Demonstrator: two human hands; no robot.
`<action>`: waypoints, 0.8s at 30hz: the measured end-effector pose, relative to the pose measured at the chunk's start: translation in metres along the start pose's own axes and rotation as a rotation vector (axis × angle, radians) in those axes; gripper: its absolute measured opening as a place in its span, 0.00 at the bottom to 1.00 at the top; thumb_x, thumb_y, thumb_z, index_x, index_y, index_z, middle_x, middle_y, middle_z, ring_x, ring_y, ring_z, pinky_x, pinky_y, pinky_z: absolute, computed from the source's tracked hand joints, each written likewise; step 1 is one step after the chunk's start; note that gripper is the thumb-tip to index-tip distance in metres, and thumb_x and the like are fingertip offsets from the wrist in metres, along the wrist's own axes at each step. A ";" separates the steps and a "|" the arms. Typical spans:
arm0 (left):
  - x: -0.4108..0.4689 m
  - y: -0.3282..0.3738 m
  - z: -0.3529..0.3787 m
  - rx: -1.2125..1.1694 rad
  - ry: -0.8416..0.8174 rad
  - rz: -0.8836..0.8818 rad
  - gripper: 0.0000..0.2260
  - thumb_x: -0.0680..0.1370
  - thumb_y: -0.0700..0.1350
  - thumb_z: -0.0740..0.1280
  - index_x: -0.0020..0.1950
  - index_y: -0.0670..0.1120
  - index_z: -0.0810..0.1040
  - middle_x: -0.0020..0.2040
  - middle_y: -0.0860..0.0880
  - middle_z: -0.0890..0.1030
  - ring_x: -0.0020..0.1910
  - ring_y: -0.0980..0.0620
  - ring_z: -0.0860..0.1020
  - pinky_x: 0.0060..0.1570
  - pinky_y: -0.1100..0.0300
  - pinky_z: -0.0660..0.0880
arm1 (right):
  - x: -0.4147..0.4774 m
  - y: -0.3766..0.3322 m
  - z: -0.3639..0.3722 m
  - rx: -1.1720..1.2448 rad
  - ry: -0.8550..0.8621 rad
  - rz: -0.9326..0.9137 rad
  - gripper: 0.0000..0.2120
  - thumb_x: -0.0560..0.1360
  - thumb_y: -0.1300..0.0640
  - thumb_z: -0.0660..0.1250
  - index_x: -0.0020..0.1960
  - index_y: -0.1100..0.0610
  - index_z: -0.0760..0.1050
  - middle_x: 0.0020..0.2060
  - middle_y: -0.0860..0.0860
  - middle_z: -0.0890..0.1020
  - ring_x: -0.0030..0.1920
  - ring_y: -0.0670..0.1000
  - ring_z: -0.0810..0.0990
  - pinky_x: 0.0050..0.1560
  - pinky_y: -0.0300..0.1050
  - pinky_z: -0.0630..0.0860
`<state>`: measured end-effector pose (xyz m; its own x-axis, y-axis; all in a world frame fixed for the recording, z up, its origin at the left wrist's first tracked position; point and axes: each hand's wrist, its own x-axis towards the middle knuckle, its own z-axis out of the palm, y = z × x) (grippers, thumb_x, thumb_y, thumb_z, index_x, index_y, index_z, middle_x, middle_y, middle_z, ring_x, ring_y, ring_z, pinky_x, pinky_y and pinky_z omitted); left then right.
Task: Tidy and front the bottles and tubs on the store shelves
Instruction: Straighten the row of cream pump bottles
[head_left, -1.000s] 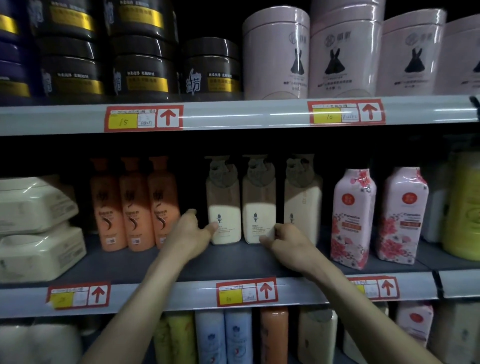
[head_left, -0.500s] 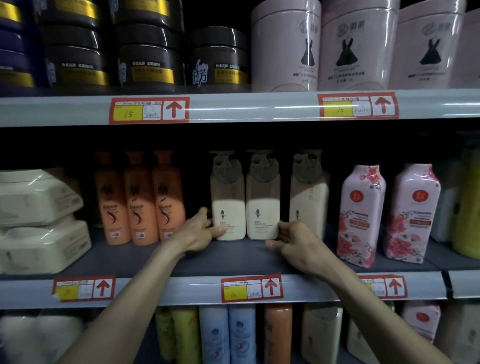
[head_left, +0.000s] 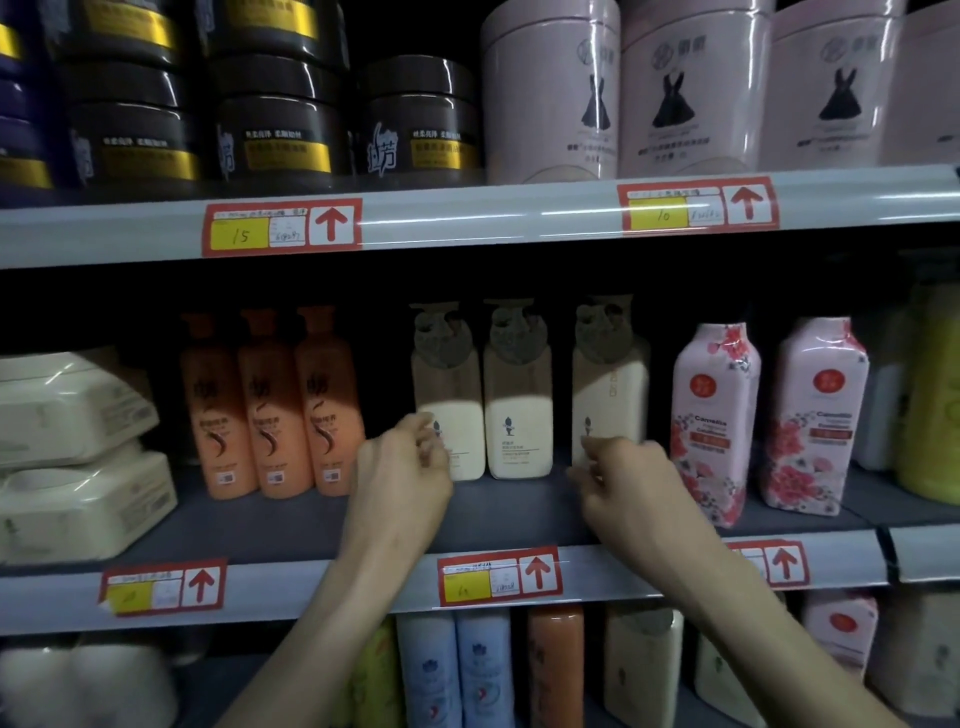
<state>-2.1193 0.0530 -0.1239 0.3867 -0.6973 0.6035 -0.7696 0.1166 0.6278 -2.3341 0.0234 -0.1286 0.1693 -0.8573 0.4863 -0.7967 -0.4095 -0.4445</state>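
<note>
Three cream pump bottles stand on the middle shelf (head_left: 291, 525): a left one (head_left: 447, 384), a middle one (head_left: 517, 410) and a right one (head_left: 613, 389) set apart and turned slightly. My left hand (head_left: 402, 478) hovers at the left bottle's lower front, its fingers loosely curled and holding nothing that I can see. My right hand (head_left: 623, 488) grips the base of the right bottle, hiding its bottom edge.
Three orange bottles (head_left: 270, 405) stand left of the cream ones, with stacked cream packs (head_left: 72, 452) further left. Pink floral bottles (head_left: 714, 415) are close on the right. Black tubs (head_left: 280, 135) and pink canisters (head_left: 556, 93) fill the upper shelf; more bottles stand below.
My right hand has moved from beside the middle cream bottle to the right one. My left hand has lifted from the left bottle's side to its front.
</note>
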 end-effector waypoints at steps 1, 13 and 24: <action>-0.008 0.012 0.003 -0.067 -0.047 0.021 0.15 0.80 0.42 0.66 0.67 0.47 0.80 0.54 0.50 0.86 0.49 0.57 0.83 0.51 0.68 0.76 | -0.010 -0.002 -0.007 -0.040 0.037 0.017 0.07 0.79 0.52 0.65 0.46 0.55 0.75 0.43 0.59 0.80 0.48 0.66 0.81 0.43 0.52 0.76; 0.001 0.072 0.095 -0.298 -0.554 -0.135 0.19 0.79 0.36 0.63 0.69 0.44 0.79 0.66 0.50 0.82 0.67 0.52 0.78 0.67 0.62 0.71 | -0.015 -0.004 -0.018 -0.121 -0.198 0.216 0.31 0.79 0.61 0.65 0.76 0.67 0.56 0.67 0.63 0.75 0.65 0.63 0.77 0.60 0.49 0.73; -0.002 0.064 0.108 -0.530 -0.512 -0.288 0.32 0.67 0.38 0.68 0.73 0.40 0.74 0.64 0.46 0.83 0.63 0.52 0.81 0.67 0.50 0.76 | 0.008 0.007 -0.026 0.110 -0.331 0.273 0.51 0.78 0.57 0.68 0.81 0.61 0.30 0.81 0.63 0.57 0.81 0.59 0.57 0.79 0.48 0.56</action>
<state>-2.2242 -0.0148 -0.1377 0.1527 -0.9750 0.1614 -0.2806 0.1138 0.9531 -2.3532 0.0216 -0.1087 0.1521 -0.9850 0.0809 -0.7742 -0.1697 -0.6098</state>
